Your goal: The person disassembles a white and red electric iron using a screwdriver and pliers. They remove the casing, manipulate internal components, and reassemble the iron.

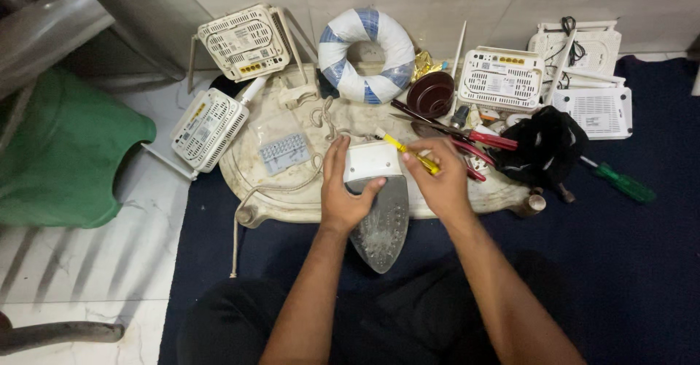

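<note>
A clothes iron [379, 223] lies upside down with its grey soleplate facing up and its white rear end on a low cream-coloured table [292, 197]. My left hand [344, 186] grips the iron's white rear part from the left. My right hand [437, 179] holds a yellow-handled screwdriver [412, 153] whose tip points at the iron's rear end. The iron's cord [281, 186] trails off to the left over the table edge.
Several white routers [244, 43] ring the table, along with a blue-and-white tape roll [366, 55], a brown bowl [430, 94], red-handled pliers [474, 146], a black cloth [543, 146] and a green screwdriver [620, 183]. A green stool [65, 153] stands at the left.
</note>
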